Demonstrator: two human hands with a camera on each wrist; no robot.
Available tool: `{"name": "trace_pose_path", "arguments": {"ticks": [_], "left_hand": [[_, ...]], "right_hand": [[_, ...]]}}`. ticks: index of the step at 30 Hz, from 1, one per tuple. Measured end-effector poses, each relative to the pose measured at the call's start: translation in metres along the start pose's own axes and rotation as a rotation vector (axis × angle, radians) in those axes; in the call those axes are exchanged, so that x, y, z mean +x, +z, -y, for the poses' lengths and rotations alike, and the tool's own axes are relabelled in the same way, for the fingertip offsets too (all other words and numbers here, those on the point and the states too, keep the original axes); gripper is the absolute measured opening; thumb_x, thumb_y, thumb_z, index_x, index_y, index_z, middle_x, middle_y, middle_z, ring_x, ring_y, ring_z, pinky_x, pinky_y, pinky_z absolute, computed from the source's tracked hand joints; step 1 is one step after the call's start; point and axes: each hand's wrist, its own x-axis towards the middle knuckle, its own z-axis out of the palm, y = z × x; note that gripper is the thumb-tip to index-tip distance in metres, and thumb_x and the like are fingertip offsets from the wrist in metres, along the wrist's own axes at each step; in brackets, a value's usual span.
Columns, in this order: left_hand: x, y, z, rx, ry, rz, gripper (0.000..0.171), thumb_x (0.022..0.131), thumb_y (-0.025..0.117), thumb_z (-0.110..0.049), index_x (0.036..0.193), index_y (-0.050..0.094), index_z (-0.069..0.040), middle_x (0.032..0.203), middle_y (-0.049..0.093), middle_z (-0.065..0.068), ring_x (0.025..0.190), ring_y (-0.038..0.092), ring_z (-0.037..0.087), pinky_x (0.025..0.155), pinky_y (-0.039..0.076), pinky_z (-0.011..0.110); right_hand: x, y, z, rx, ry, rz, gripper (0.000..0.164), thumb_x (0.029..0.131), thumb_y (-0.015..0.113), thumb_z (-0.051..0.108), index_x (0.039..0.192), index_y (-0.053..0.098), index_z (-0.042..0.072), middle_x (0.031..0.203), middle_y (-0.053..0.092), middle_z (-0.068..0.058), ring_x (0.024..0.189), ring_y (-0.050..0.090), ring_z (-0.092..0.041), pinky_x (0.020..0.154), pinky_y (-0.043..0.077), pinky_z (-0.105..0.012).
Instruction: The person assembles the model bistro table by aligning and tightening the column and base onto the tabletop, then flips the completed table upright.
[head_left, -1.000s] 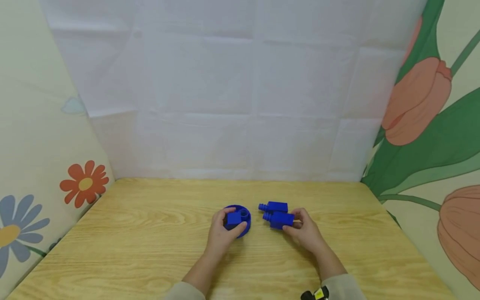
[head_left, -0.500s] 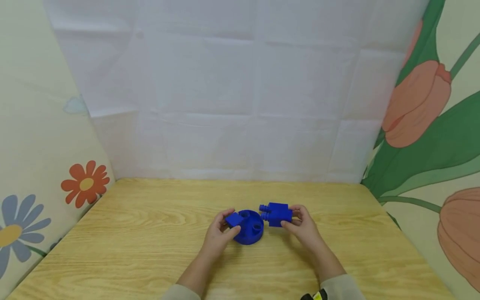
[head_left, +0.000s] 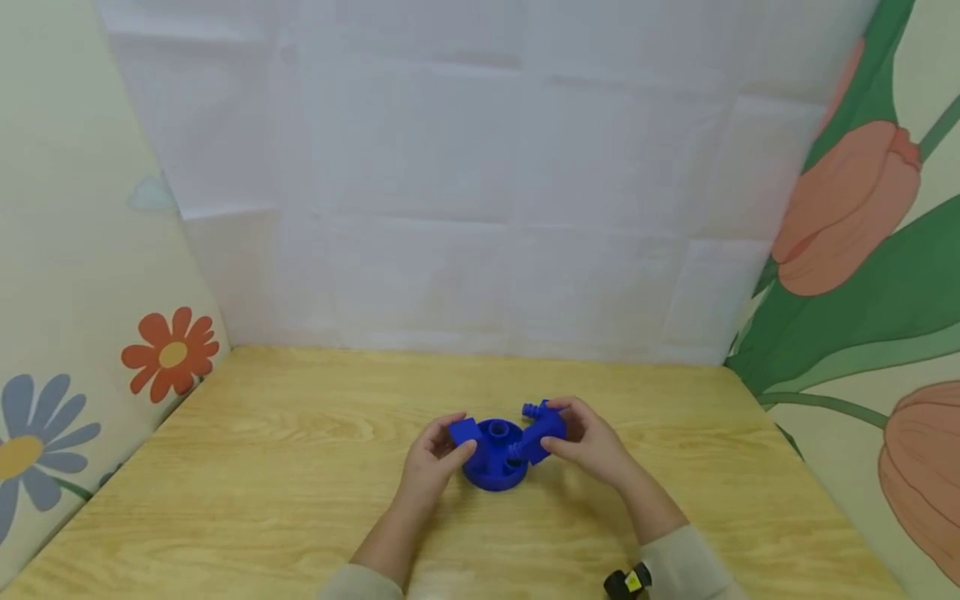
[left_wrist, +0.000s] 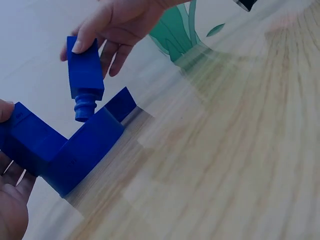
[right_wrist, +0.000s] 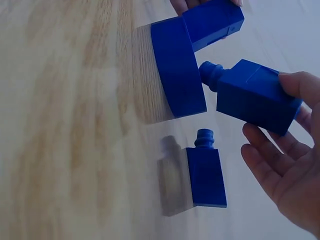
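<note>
A round blue dish [head_left: 495, 482] with raised ring sockets sits on the table between my hands. My left hand [head_left: 427, 471] pinches a blue rectangular block [head_left: 465, 431] that rises from the dish's left side. In my right hand [head_left: 596, 443], fingers and thumb grip a second blue block [right_wrist: 255, 95] with a ringed peg. That block tilts, its peg pointing down at the near right socket and overlapping the dish's rim in the wrist views. Another such block [right_wrist: 206, 177] lies on the table behind the right hand, partly hidden in the head view.
The wood-grain table [head_left: 262, 500] extends around the pieces. A white cloth [head_left: 420, 208] hangs behind its back edge, with flower-patterned panels [head_left: 840, 208] at the sides. A black device [head_left: 628, 581] is at the right wrist.
The dish shifted right and turned, showing its sockets. My right hand moved left, bringing its block away from beside the other block and tilting its peg down to the dish.
</note>
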Motion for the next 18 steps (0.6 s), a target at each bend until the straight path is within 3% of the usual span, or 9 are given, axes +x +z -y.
{"name": "trace_pose_path", "arguments": {"ticks": [6, 12, 18], "left_hand": [[0.001, 0.000, 0.001, -0.024, 0.008, -0.005, 0.046, 0.085, 0.068, 0.005, 0.128, 0.054, 0.010, 0.119, 0.065, 0.024, 0.095, 0.063, -0.001, 0.086, 0.050, 0.015], [-0.001, 0.001, -0.001, -0.028, 0.013, -0.012, 0.046, 0.085, 0.069, 0.004, 0.128, 0.055, 0.011, 0.114, 0.068, 0.015, 0.093, 0.063, 0.000, 0.084, 0.051, 0.016], [-0.001, -0.001, -0.001, -0.028, -0.024, -0.001, 0.046, 0.087, 0.069, 0.001, 0.130, 0.055, 0.006, 0.120, 0.064, 0.022, 0.096, 0.062, 0.001, 0.086, 0.050, 0.016]], "right_hand": [[0.007, 0.003, 0.016, -0.119, -0.027, 0.104, 0.049, 0.088, 0.073, 0.020, 0.133, 0.055, 0.008, 0.108, 0.064, -0.012, 0.084, 0.056, -0.016, 0.073, 0.049, -0.028], [0.014, 0.010, 0.031, -0.232, -0.025, 0.148, 0.053, 0.088, 0.073, 0.026, 0.135, 0.056, 0.012, 0.109, 0.065, -0.005, 0.083, 0.055, -0.015, 0.070, 0.049, -0.028], [0.020, 0.016, 0.040, -0.266, -0.043, 0.184, 0.053, 0.088, 0.073, 0.026, 0.135, 0.057, 0.010, 0.119, 0.064, -0.007, 0.085, 0.057, -0.015, 0.069, 0.050, -0.028]]}}
